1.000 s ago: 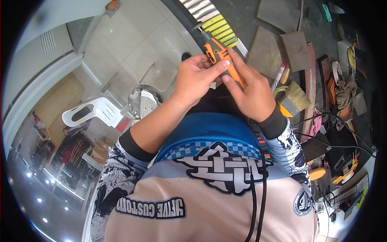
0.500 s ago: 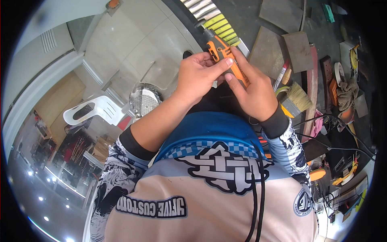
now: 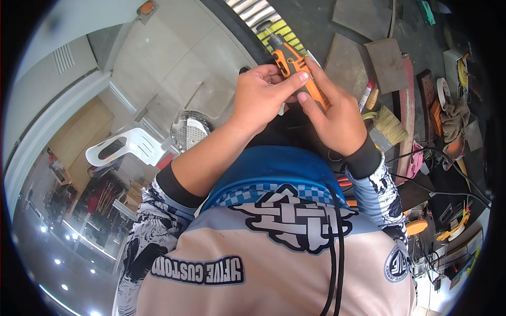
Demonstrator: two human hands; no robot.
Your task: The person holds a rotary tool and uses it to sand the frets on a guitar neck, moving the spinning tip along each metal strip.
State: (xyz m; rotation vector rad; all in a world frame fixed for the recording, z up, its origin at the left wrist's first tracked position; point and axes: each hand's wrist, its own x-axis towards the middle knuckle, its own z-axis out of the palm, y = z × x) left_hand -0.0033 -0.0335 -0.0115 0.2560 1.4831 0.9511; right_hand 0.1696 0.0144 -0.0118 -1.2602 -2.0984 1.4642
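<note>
An orange and dark grey rotary tool [image 3: 290, 52] is held in front of my body, its nose pointing up and to the left. A small dark disc [image 3: 264, 25] sits at its tip. My left hand [image 3: 261, 95] grips the tool from the left, with its thumb across the body and its other fingers partly hidden behind. From the right, my right hand [image 3: 340, 116] closes on the rear of the body, index finger laid along the side and thumb near the lower edge. Beyond the disc lies a strip with yellow and white stripes [image 3: 287, 36].
Metal plates [image 3: 346, 63] lie on the dark bench to the right, near a paintbrush [image 3: 389, 126] and a rag [image 3: 454, 118]. Black cables [image 3: 448, 195] run across the right side. A white plastic chair [image 3: 139, 145] stands on the left.
Both hands keep hold of the rotary tool. Its nose has tilted very slightly, and the surroundings have shifted a little in view.
</note>
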